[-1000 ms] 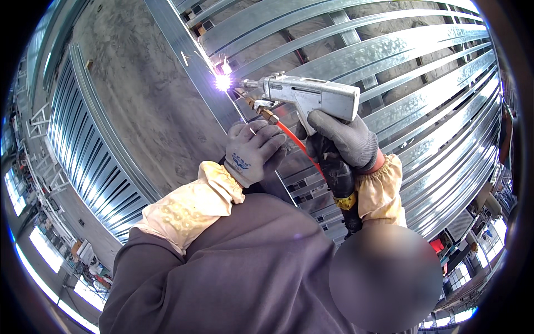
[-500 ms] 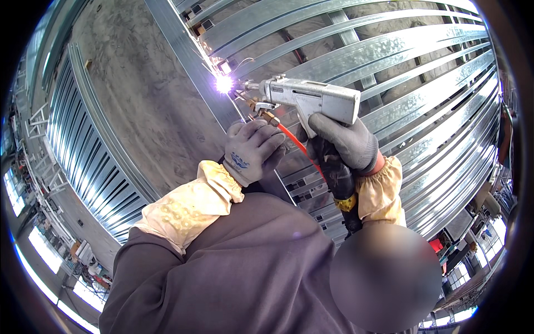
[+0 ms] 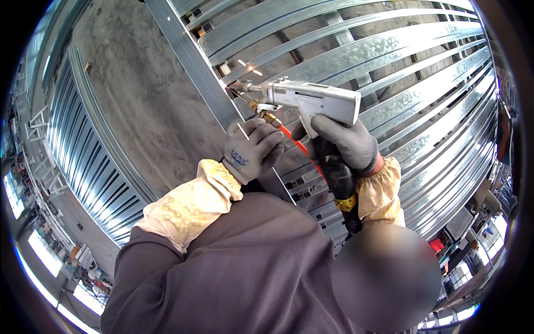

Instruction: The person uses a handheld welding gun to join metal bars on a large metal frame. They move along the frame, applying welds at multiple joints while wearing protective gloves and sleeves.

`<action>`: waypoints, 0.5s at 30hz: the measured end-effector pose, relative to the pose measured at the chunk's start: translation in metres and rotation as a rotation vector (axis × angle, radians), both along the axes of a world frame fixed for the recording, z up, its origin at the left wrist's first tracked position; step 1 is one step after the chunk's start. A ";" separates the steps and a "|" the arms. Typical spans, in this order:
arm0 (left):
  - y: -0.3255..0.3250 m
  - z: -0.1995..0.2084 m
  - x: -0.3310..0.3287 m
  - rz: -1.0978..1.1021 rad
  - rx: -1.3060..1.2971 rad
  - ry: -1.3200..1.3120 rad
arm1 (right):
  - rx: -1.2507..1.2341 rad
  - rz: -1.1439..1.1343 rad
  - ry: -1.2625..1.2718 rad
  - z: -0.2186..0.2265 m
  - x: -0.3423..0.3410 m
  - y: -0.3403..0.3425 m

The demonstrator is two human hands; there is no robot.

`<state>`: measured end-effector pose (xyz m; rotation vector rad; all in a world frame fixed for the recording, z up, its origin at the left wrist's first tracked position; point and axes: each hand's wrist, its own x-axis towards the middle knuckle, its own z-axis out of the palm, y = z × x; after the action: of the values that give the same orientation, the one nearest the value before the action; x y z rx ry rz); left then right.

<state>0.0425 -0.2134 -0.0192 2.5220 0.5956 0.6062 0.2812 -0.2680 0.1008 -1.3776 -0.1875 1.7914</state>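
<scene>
My right hand (image 3: 349,143), in a grey glove, is wrapped round the grip of a silver welding gun (image 3: 320,100). The gun's nozzle points left, its tip at the inner edge of a galvanized steel beam (image 3: 192,58), where a slat meets it. Below the nozzle, a brass fitting (image 3: 271,118) joins an orange tube (image 3: 296,142) that runs down toward my right hand. My left hand (image 3: 250,149), also gloved, rests close to that fitting and the beam with its fingers curled; whatever they hold is hidden. A few bright spark streaks show near the nozzle and over my left glove.
Long galvanized slats (image 3: 389,53) fill the right side, with gaps between them. Left of the beam lies a grey concrete floor (image 3: 139,83). Beyond it is another slatted metal panel (image 3: 92,150). A black cable (image 3: 340,181) hangs below the gun.
The bright purple-white glow at the nozzle has gone out, leaving a few sparks in flight. Both hands and the gun have hardly moved.
</scene>
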 end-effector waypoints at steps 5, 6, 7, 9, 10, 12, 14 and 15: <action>0.001 0.010 0.000 -0.040 -0.069 0.110 | 0.007 -0.207 -0.132 0.009 0.016 -0.036; 0.002 0.011 0.000 -0.027 -0.075 0.116 | 0.001 -0.268 -0.181 0.017 0.022 -0.046; 0.004 0.013 0.002 -0.016 -0.081 0.122 | -0.005 -0.327 -0.231 0.025 0.027 -0.057; 0.014 0.016 0.009 -0.022 -0.035 0.161 | -0.022 -0.452 -0.299 0.028 0.043 -0.090; 0.022 0.019 0.016 -0.010 -0.011 0.203 | 0.092 -0.475 -0.334 0.043 0.044 -0.093; 0.038 0.025 0.037 0.006 0.041 0.280 | 0.034 -0.404 -0.398 0.040 0.065 -0.128; 0.050 0.028 0.063 0.008 0.141 0.508 | 0.082 -0.488 -0.428 0.048 0.061 -0.145; 0.056 0.030 0.075 0.019 0.195 0.622 | 0.091 -0.472 -0.429 0.049 0.064 -0.155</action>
<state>0.1170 -0.1576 0.0106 2.8915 0.8012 -0.1466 0.3454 -0.4229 0.1501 -1.5722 -0.1511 1.0800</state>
